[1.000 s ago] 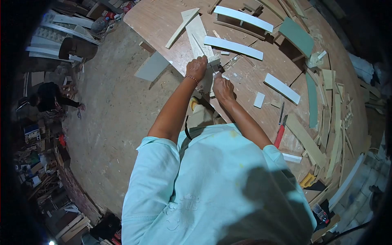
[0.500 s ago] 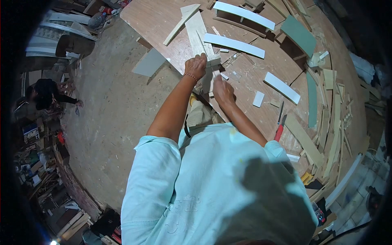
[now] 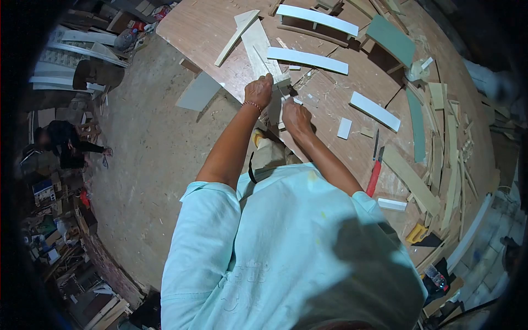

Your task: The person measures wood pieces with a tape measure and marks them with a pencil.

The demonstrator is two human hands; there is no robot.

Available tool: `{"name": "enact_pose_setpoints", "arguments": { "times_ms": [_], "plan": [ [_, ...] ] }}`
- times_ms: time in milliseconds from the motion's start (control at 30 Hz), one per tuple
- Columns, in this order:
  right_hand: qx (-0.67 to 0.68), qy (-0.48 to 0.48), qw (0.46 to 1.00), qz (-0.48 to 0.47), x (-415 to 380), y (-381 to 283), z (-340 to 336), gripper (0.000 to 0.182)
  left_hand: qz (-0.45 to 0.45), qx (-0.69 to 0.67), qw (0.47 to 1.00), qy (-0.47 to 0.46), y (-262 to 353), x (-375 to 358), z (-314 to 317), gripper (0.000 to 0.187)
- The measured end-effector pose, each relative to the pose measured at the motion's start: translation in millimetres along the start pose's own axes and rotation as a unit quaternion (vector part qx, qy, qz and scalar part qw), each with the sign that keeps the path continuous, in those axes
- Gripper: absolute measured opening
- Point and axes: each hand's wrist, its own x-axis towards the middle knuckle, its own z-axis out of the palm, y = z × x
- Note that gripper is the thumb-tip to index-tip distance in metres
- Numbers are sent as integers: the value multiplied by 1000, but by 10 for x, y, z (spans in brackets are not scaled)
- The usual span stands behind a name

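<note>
Pale light-blue short-sleeved shirt (image 3: 286, 242); brown plywood workbench top (image 3: 352, 71) — scattered curved white laminate strips (image 3: 308, 59), dull green flat panel (image 3: 391, 39), red-handled hand tool (image 3: 374, 177).

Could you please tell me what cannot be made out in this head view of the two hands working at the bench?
- What the right hand grips: too small, covered by its fingers.
- The near end of the wooden strip under the left hand: hidden by that hand.
- The bench edge nearest the person: blocked by the light blue shirt.
- The red-handled tool: too small to identify.
</note>
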Motion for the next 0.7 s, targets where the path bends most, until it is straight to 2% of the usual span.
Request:
{"name": "enact_pose_setpoints", "arguments": {
  "times_ms": [200,300,367,433,567,700],
  "plan": [
    [27,18,999,-3,295,-35,133,26,-26,-13,999,-22,49,-16,-80,25],
    [13,-2,1000,-4,173,2,80,26,-38,0,999,-27,27,15,-36,25],
    [17,-28,999,8,-126,102,11,24,-39,-29,999,-22,42,-65,71,24],
    [-18,-60,998,23,-382,226,56,23,-45,3,999,-16,19,38,-3,23],
    [11,-65,997,41,-498,217,-55,24,-24,-12,1000,0,19,11,-37,16],
    [6,-70,996,45,-316,161,-74,27,-16,-13,1000,-6,21,-4,-19,18]
  ]
}}
